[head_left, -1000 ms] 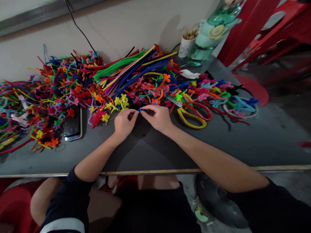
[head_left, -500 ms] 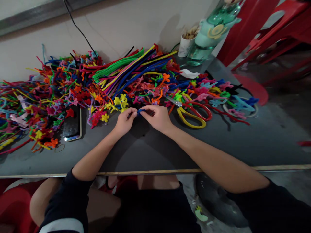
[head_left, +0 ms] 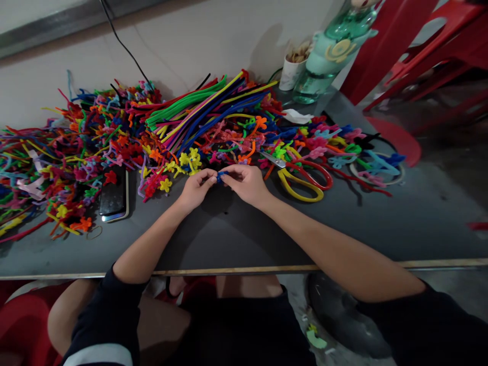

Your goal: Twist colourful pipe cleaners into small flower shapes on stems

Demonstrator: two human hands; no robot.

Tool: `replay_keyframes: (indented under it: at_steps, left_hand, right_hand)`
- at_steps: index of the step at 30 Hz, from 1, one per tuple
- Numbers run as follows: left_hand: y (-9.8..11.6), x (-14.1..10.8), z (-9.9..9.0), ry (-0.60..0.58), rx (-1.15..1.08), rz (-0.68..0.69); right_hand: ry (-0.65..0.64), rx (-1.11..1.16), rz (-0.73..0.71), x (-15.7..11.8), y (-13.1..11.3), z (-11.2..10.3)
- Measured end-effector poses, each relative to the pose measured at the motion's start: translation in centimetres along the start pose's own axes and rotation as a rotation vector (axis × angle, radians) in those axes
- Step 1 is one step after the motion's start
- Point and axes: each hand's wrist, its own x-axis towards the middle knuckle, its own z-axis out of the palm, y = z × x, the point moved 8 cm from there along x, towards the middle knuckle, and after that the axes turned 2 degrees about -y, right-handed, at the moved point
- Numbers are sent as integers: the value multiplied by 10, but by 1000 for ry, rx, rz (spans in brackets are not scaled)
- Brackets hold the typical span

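Between my fingertips is a small bent blue pipe cleaner (head_left: 221,176), partly covered by the fingers. My left hand (head_left: 196,189) pinches its left side, and my right hand (head_left: 247,182) pinches it from the right. Both hands are closed, just above the dark table (head_left: 236,229). Yellow pipe-cleaner flowers (head_left: 190,158) lie right behind the left hand. To the right of my right hand rest scissors (head_left: 301,178) with one red and one yellow handle loop. Behind the hands lies a bundle of straight pipe cleaners (head_left: 206,112) in several colours.
A heap of twisted pipe cleaners (head_left: 84,137) spreads along the wall. A phone (head_left: 114,195) lies at the left. At the back right stand a green water bottle (head_left: 324,63) and a paper cup (head_left: 292,73). A roll of tape (head_left: 396,178) sits at the right.
The blue pipe cleaner shows a little more between my fingertips, and its bent shape is clearer. My hands have barely moved.
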Motion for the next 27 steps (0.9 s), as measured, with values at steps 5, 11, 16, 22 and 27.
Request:
replay_keyframes:
  at_steps: [5, 11, 16, 22, 27]
  left_hand:
    - [0, 0, 0, 10, 4, -11]
    - [4, -4, 0, 70, 112, -9]
    - [21, -12, -10, 232, 375, 81]
    - [30, -16, -9, 261, 594, 208]
    - [28, -15, -10, 282, 615, 205]
  right_hand:
    - [21, 63, 23, 1, 2, 0]
    - [-27, 131, 88, 2, 7, 4]
    - [56, -69, -41, 1, -3, -6]
    - [84, -209, -113, -4, -12, -8]
    - [89, -142, -70, -4, -7, -8]
